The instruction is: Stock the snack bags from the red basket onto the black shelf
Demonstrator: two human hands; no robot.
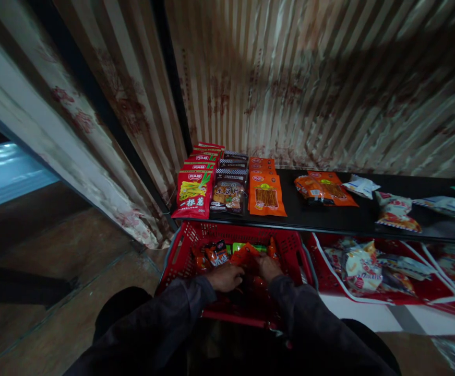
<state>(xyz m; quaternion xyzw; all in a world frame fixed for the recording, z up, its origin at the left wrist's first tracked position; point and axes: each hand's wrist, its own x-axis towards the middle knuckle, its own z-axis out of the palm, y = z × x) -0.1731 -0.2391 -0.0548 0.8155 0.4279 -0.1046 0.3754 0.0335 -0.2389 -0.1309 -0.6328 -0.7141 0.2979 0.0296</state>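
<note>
Both of my hands reach down into a red plastic basket (235, 230) that holds several snack packets. My left hand (226, 277) has its fingers curled at the lower edge of an orange packet (245, 254). Beside that packet's right side is my right hand (268, 267), fingers bent downward and partly hidden. A dark packet with white lettering (217, 253) lies left of the orange one, and a green packet (258, 247) shows behind it. Dim light blurs the fingertips of both hands.
On a black shelf (294, 216) stand rows of red packets (193, 194), brown packets (228, 192) and orange packets (266, 195). Loose packets lie farther right. More red baskets (317, 277) with snacks are at the right. A striped curtain (227, 78) hangs behind.
</note>
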